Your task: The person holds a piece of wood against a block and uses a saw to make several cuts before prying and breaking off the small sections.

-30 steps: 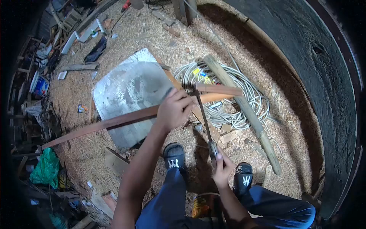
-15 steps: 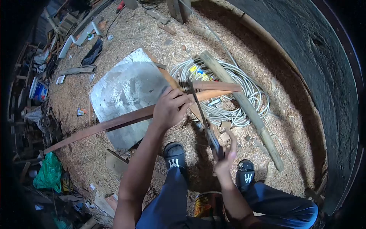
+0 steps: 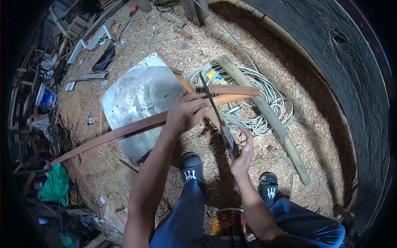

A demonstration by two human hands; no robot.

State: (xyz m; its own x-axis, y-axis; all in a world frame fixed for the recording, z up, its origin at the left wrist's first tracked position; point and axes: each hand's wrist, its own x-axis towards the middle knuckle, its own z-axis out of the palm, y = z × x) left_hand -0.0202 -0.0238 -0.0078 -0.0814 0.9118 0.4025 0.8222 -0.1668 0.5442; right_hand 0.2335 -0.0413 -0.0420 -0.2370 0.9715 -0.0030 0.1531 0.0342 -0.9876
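My left hand (image 3: 186,112) is closed over a long reddish wood strip (image 3: 120,133), pressing it down beside the saw. The strip runs from the lower left across a grey metal-topped surface (image 3: 136,97) and continues past the blade on the right. In my right hand (image 3: 242,159) is the dark handle of a handsaw (image 3: 220,122), with my index finger stretched out. The narrow blade points away from me and crosses the strip just right of my left fingers. Under the strip there is a lighter orange-brown wood piece (image 3: 231,99).
A coil of grey cable (image 3: 248,128) lies on the shavings-covered floor, with a round wooden pole (image 3: 275,118) across it. A large can (image 3: 227,221) stands between my legs. A green plastic bag (image 3: 55,186) and scrap wood lie at left; a dark curved wall (image 3: 331,62) rises at right.
My right hand and the saw have moved forward, away from me, so the blade reaches farther beyond the strip. My left hand stays on the wood. The view has shifted slightly.
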